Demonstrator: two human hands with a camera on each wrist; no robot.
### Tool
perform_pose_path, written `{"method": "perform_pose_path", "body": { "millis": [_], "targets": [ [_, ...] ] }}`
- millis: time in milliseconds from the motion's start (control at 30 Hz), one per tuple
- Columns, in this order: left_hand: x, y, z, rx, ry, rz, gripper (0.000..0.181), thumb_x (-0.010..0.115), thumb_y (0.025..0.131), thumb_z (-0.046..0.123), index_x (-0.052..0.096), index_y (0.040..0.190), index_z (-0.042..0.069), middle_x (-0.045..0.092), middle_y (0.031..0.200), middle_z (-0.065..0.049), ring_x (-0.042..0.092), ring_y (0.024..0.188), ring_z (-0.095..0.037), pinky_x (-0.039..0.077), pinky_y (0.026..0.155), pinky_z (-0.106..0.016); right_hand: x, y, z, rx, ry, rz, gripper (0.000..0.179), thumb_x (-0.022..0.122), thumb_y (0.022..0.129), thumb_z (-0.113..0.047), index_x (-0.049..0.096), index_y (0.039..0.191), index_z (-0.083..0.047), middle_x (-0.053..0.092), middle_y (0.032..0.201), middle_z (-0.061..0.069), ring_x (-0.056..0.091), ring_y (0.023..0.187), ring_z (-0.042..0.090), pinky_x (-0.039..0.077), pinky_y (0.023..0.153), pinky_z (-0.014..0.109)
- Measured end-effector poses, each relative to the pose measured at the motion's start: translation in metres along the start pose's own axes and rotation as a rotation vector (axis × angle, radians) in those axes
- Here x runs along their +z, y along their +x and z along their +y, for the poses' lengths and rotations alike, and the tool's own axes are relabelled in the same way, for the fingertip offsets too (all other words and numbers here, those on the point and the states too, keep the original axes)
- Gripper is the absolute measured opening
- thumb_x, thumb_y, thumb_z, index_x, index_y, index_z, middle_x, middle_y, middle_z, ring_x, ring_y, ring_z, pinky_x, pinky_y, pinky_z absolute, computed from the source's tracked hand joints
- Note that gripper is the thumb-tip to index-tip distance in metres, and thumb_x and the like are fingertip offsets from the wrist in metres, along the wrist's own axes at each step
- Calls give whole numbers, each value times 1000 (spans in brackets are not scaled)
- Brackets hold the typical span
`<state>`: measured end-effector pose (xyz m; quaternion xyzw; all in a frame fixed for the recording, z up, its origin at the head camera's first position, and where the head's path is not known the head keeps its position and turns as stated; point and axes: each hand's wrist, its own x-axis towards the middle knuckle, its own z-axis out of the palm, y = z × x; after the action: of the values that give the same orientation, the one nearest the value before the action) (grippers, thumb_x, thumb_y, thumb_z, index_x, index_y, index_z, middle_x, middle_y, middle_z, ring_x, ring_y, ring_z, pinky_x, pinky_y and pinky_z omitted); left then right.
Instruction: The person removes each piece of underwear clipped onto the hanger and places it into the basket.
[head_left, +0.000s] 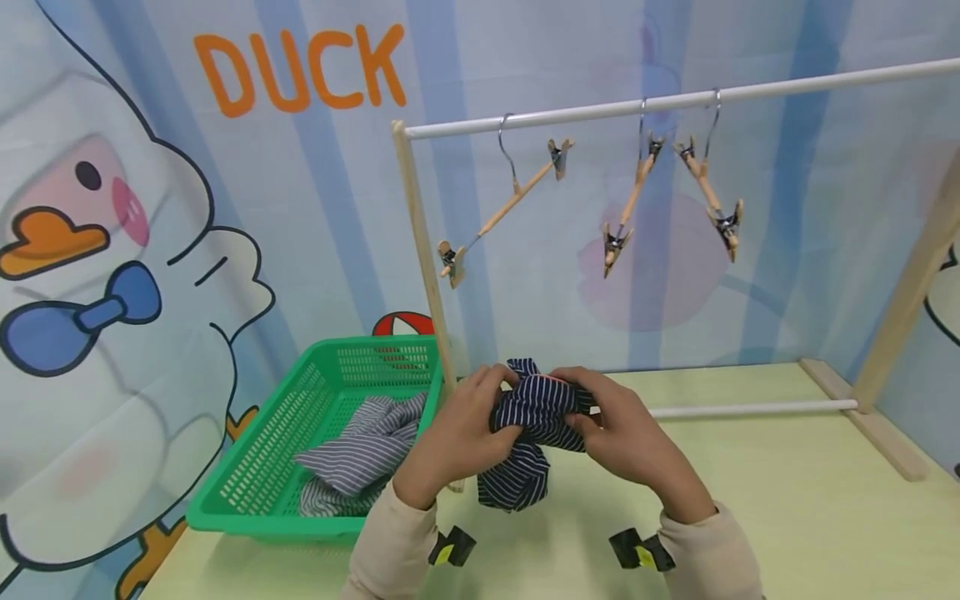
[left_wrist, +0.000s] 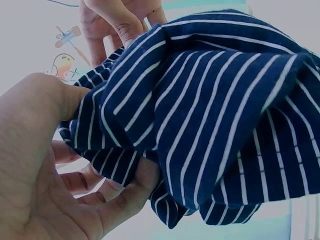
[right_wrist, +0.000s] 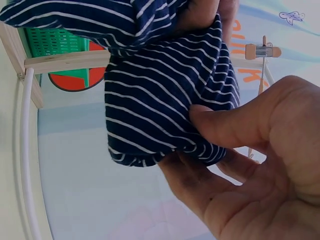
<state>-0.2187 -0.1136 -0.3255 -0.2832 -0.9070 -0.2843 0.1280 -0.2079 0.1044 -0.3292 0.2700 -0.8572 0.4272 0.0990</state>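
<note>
A bunched navy garment with white stripes (head_left: 536, 412) is held up over the table between both hands, part of it hanging below. On its left side my left hand (head_left: 468, 429) grips the cloth, thumb in front and fingers behind. My right hand (head_left: 622, 429) pinches the opposite side between thumb and fingers. Seen from the left wrist, the striped fabric (left_wrist: 210, 110) falls in loose folds past the left hand (left_wrist: 65, 165). In the right wrist view the right thumb presses on the cloth (right_wrist: 155, 100), with fingers of the right hand (right_wrist: 260, 160) under its edge.
Left of the hands stands a green basket (head_left: 255, 525) with grey-and-white striped cloth (head_left: 367, 442) inside. A white rail (head_left: 600, 111) on wooden posts carries a left clip hanger (head_left: 510, 204), a middle hanger (head_left: 633, 200) and a right hanger (head_left: 708, 192). A lower white bar (head_left: 750, 410) spans the rack.
</note>
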Motion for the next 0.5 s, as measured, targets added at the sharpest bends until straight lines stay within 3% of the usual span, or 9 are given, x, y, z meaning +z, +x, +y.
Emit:
{"method": "perform_pose_path", "body": {
  "millis": [500],
  "targets": [
    [-6, -4, 0, 14, -5, 53, 43, 70, 85, 10, 54, 125, 7, 57, 103, -8, 53, 86, -17, 47, 74, -31, 8, 4, 0, -10, 22, 29, 50, 56, 92, 10, 50, 139, -7, 58, 137, 18, 60, 122, 36, 57, 91, 44]
  ]
}}
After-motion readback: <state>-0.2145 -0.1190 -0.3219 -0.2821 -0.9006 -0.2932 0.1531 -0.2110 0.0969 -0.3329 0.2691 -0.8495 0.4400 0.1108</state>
